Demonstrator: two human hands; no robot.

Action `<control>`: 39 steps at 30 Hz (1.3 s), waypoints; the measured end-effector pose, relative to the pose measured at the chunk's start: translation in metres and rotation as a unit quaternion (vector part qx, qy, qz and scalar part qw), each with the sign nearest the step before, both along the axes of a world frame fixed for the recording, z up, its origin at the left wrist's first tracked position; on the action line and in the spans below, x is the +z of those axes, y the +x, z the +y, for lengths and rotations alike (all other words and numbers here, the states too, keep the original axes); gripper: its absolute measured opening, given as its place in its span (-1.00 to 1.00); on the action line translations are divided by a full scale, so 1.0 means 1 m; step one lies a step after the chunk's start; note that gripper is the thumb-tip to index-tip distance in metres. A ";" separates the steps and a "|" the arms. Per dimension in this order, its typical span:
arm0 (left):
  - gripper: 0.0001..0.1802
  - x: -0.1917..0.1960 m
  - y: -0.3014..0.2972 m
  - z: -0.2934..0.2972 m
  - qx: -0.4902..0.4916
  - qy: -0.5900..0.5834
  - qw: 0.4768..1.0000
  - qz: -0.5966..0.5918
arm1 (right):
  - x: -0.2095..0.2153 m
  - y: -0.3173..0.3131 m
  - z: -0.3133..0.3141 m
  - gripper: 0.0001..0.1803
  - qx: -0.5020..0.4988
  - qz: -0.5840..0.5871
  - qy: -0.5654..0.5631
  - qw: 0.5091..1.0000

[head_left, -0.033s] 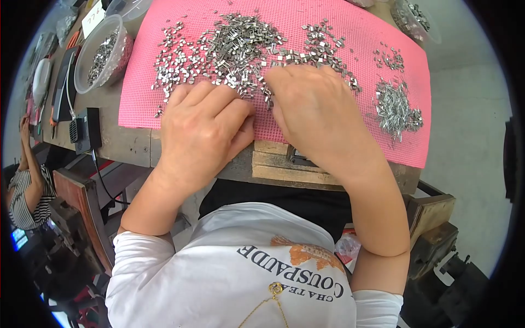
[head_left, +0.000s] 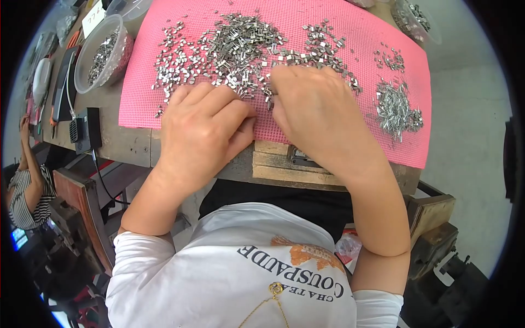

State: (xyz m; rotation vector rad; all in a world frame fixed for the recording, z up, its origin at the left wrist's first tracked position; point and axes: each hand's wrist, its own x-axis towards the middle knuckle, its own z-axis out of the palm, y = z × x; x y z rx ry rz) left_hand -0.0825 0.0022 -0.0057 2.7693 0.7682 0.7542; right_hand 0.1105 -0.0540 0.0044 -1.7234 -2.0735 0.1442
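My left hand [head_left: 202, 128] is closed over the near edge of the pink mesh mat [head_left: 139, 98], its fingers curled and the thumb drawn in under the index finger. Its fingertips and whatever they pinch are hidden. Just to its right my right hand [head_left: 311, 104] bends down onto the mat, fingers curled under beside the small metal pieces. From above, I cannot see what it grips. Between and beyond both hands spreads a heap of small silvery metal clips [head_left: 246, 41]. A looser scatter of square metal pieces [head_left: 322, 46] lies past my right hand.
Thin silvery metal pins [head_left: 394, 109] are piled at the mat's right. A clear tub [head_left: 101, 54] of metal parts stands left, another tub [head_left: 413, 19] far right. Wooden blocks [head_left: 290, 167] sit at the bench's near edge. A black box [head_left: 87, 131] with a cable is left; another person [head_left: 30, 186] is beyond.
My right hand has shifted very slightly to the right. My left hand has hardly moved.
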 end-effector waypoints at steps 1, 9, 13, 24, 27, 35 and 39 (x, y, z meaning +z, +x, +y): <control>-0.88 0.000 -0.002 0.001 0.001 0.000 1.000 0.000 | -0.002 0.003 0.000 -0.95 -0.005 0.018 -0.005 1.000; -0.80 0.001 -0.007 0.007 -0.021 -0.089 0.994 -0.054 | 0.026 0.029 -0.041 -0.84 -0.115 0.169 -0.017 0.979; -0.77 0.008 -0.001 0.011 -0.070 -0.065 0.995 -0.006 | 0.026 0.036 -0.074 -0.78 -0.132 0.246 -0.024 0.960; -0.84 0.006 0.016 0.006 -0.100 0.039 0.993 0.056 | 0.010 0.046 -0.120 -0.71 -0.037 0.176 0.010 0.984; -0.85 0.008 0.020 -0.001 -0.043 0.053 0.996 0.064 | 0.003 0.048 -0.125 -0.72 -0.046 0.196 0.004 0.979; -0.85 0.014 0.019 -0.013 0.004 0.051 0.996 0.072 | 0.000 0.050 -0.126 -0.73 -0.050 0.208 -0.001 0.977; -0.85 0.016 0.021 -0.016 0.005 0.070 0.995 0.076 | 0.000 0.048 -0.125 -0.74 -0.056 0.210 -0.004 0.976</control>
